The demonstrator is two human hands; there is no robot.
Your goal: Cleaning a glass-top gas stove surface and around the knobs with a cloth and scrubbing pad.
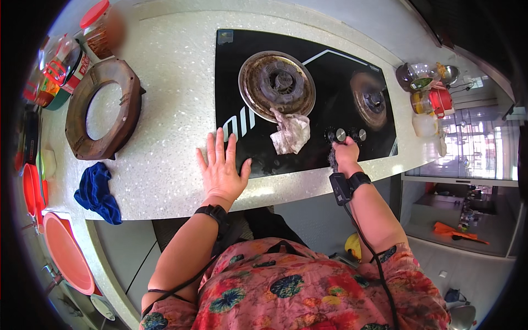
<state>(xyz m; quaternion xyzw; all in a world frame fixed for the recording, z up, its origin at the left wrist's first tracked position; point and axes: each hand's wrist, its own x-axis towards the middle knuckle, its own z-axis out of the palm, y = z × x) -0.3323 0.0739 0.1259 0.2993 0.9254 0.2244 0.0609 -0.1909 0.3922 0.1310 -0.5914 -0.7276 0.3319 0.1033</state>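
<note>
My left hand [222, 173] rests flat with fingers spread across the near left edge of a black glass gas hob [255, 161]. My right hand [347, 153] is closed on a grey scouring pad [332, 160], probably steel wool, just in front of the left control knob [340, 135]. A second knob [362, 135] sits to its right. Behind my hands is the left burner [284, 82], its metal drip pan stained brown. A crumpled, soiled white cloth [291, 134] lies against the pan's front rim. The right burner [373, 101] also has brown stains around it.
On the speckled countertop [173, 82] lie a rusty pan-support ring [134, 111] and a blue cloth [98, 192]. Jars and bottles [62, 66] stand at the left, near an orange basin [68, 251] over the sink. Bowls [416, 76] and containers [425, 123] line the right end.
</note>
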